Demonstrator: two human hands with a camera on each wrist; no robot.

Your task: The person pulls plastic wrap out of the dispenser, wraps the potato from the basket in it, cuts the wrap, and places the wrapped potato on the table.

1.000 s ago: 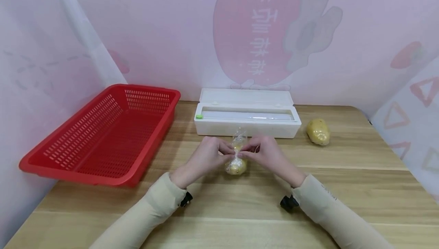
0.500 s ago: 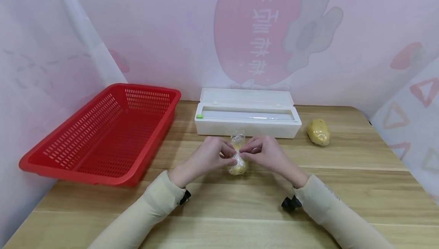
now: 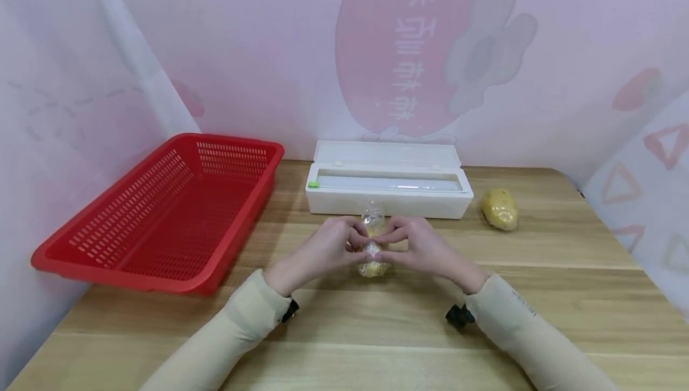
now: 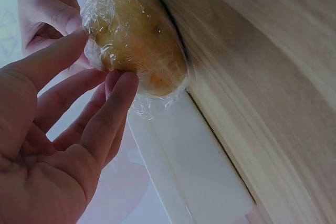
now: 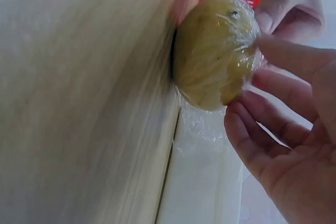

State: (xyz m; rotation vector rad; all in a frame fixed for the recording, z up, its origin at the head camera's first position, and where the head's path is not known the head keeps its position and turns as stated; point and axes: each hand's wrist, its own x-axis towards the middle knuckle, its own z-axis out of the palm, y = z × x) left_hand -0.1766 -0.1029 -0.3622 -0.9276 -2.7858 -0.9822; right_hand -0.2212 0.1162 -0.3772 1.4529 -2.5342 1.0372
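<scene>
A potato [image 3: 373,269] in clear plastic wrap [image 3: 372,216] sits on the wooden table, between both hands. My left hand [image 3: 332,244] pinches the wrap at the potato's top from the left. From the right, my right hand [image 3: 418,249] does the same, its fingertips nearly meeting the left ones. In the left wrist view the film lies tight over the potato [image 4: 144,43], and a loose flap of wrap [image 4: 149,107] sticks out on the far side. The right wrist view shows the thumb and fingertips against the wrapped potato [image 5: 207,51].
Behind the hands stands an open white plastic-wrap box [image 3: 384,204] with a roll inside and a green slider [image 3: 313,185]. A red slotted basket [image 3: 215,259] stands at the left. Another potato [image 3: 499,209], shiny as if wrapped, lies right of the box.
My fingertips have shifted over the top of the potato. The right thumb and index finger have spread apart along the wrap. The basket, box and other potato stay where they were.
</scene>
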